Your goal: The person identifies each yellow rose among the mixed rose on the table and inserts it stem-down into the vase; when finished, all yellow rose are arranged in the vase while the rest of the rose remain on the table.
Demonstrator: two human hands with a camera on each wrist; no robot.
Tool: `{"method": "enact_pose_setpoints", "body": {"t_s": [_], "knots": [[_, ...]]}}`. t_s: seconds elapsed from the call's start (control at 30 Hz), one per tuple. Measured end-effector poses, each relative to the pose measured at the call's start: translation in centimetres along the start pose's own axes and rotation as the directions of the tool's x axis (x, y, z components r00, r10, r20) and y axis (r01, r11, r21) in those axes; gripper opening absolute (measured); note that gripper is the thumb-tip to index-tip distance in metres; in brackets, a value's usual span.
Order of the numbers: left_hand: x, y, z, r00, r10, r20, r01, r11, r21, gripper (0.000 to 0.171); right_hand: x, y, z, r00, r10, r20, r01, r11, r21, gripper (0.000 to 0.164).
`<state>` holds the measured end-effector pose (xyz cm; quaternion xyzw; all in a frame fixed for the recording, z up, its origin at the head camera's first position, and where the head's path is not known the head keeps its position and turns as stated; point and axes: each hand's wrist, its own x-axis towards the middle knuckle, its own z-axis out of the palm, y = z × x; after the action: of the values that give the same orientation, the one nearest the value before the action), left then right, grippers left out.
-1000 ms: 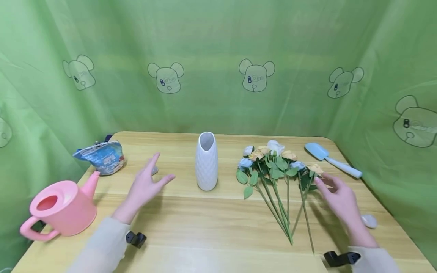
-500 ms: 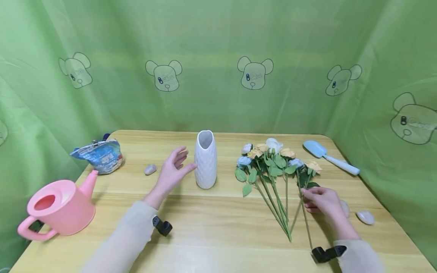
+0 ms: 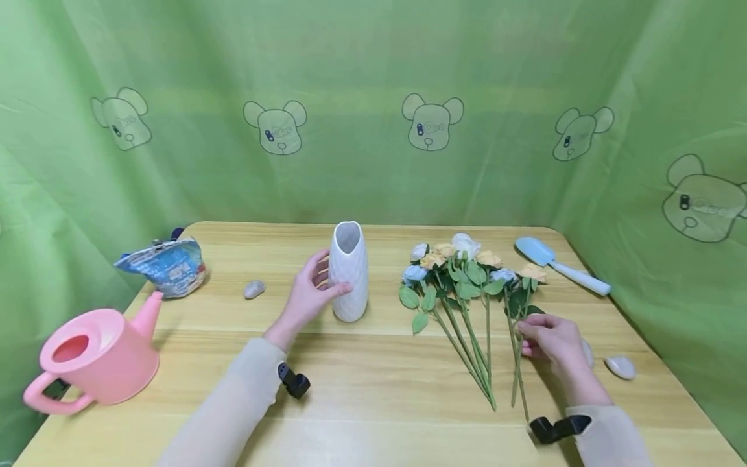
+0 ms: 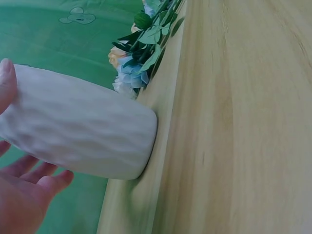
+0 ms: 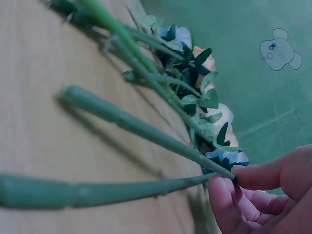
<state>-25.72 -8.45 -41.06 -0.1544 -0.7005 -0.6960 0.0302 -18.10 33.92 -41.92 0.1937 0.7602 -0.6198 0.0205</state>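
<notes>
A white textured vase (image 3: 349, 279) stands upright mid-table. My left hand (image 3: 309, 292) holds its left side, the thumb across the front and the fingers around the back-left. In the left wrist view the vase (image 4: 83, 122) lies between thumb and fingers. My right hand (image 3: 551, 340) pinches a green flower stem (image 5: 151, 136) between thumb and fingertips; a second stem (image 5: 122, 192) meets the same fingertips in the right wrist view. A peach artificial rose (image 3: 532, 272) and a blue one (image 3: 503, 275) top these stems. Left of them lies a bunch of roses (image 3: 458, 259).
A pink watering can (image 3: 99, 357) and a blue bag (image 3: 172, 267) stand at the left. One grey stone (image 3: 253, 289) lies left of the vase, another stone (image 3: 620, 367) beyond my right hand. A light blue trowel (image 3: 560, 266) lies at the back right.
My left hand has moved right and now holds the vase. The right hand has come from the peach rose down to its stem and pinches it; the stem's lower end has swung right.
</notes>
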Motion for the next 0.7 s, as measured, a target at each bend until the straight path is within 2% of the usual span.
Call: {"method": "enact_pose_setpoints", "body": {"t_s": [0.13,0.3,0.37,0.47,0.6,0.7], "knots": [[0.1,-0.2,0.1,1.0,0.002,0.001,-0.002,0.999,0.04,0.083,-0.3,-0.7,-0.2,1.0,-0.016,0.002,0.016,1.0,-0.006,0.041],[0.2,-0.5,0.4,1.0,0.009,0.019,-0.01,0.998,0.067,0.086,-1.2,-2.6,0.6,0.993,-0.114,0.023,0.115,0.992,-0.057,0.052],[0.2,-0.4,0.4,1.0,0.004,0.023,-0.006,0.998,0.062,0.085,-1.9,-3.8,1.5,0.982,-0.183,0.046,0.186,0.978,-0.089,0.054],[-0.1,0.6,0.7,1.0,0.002,0.024,-0.003,0.998,0.06,0.082,-2.5,-5.6,3.0,0.963,-0.262,0.07,0.267,0.961,-0.075,0.048],[-0.6,1.9,0.9,1.0,-0.002,0.027,0.0,0.997,0.082,0.078,-2.9,-8.3,5.5,0.936,-0.34,0.096,0.343,0.939,-0.019,0.039],[-0.8,2.0,0.8,1.0,-0.018,0.016,0.016,0.995,0.096,0.076,-3.2,-10.4,7.7,0.916,-0.388,0.101,0.385,0.922,0.044,0.034]]}}
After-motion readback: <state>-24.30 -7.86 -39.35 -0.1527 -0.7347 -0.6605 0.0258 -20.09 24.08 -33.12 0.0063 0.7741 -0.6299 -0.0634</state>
